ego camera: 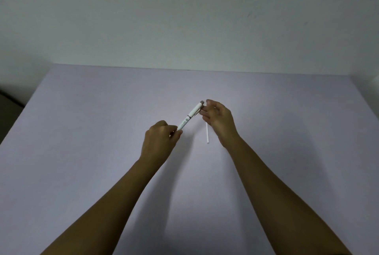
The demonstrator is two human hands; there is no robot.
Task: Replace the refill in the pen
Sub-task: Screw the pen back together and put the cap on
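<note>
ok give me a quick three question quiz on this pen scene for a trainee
1. True or false: the pen lies flat on the table.
2. Which hand grips the pen's lower end? A) left hand B) right hand C) neither
3. Fill in: the thin white refill shows just below the ____ hand.

Key: 1 false, it is held up, tilted, between both hands. 2 A. 3 right; whether it rests on the table or hangs from the fingers cannot be told.
</note>
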